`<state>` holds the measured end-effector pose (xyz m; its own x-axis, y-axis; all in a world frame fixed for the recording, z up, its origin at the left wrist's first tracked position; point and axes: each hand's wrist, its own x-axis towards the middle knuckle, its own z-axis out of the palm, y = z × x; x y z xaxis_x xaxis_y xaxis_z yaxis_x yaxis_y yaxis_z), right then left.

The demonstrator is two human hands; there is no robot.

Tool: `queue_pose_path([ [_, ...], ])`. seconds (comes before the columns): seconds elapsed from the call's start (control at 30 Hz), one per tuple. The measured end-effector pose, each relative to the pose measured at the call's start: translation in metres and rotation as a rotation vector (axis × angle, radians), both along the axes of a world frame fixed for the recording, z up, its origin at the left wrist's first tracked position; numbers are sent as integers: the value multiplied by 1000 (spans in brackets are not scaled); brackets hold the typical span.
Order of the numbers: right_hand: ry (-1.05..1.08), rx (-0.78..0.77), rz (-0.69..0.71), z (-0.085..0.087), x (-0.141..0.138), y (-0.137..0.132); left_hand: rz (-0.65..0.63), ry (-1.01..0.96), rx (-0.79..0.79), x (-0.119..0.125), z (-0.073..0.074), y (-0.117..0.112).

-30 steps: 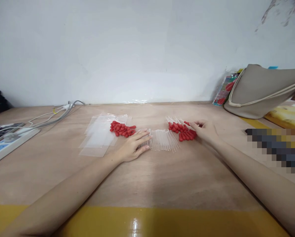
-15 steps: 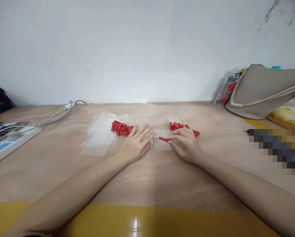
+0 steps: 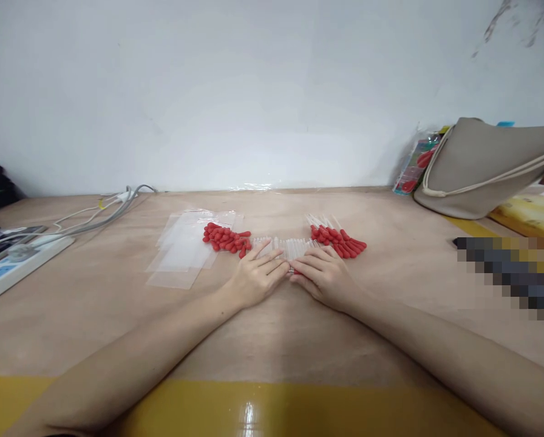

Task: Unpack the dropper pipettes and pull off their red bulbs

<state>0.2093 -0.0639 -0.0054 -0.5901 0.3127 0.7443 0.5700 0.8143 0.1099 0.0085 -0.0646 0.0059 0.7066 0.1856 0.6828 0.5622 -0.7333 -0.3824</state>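
Thin clear glass tubes (image 3: 294, 247) lie side by side in a row between my hands. My right hand (image 3: 329, 278) is closed on a small red rubber bulb (image 3: 295, 273), mostly covered by the fingers. My left hand (image 3: 260, 276) meets it fingertip to fingertip. Its outer fingers reach over the tubes, while the nearer ones close round the thin tube at the bulb's end; the left thumb is hidden. Loose red bulbs (image 3: 224, 237) are heaped beyond the left hand. Beyond the right hand lies a pile of glass droppers with red bulbs (image 3: 338, 237).
Clear plastic bags (image 3: 178, 255) are spread at the left. A power strip (image 3: 30, 261) with cables stands further left. On the right are a beige bag (image 3: 476, 173), a plastic packet (image 3: 415, 164) and a dark blurred object (image 3: 509, 273).
Both hands have come nearer to me and closer together, until their fingertips meet. The red bulb in my right hand has moved with them and is now mostly hidden.
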Motion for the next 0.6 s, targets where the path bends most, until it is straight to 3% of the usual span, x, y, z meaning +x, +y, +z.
queue_pose_path([
  [0.37,-77,132,103,-5,4,1,-84,54,-191,0,-1,-4],
  [0.6,-125,208,141,1,10,-2,-100,33,-263,-4,-1,-6],
])
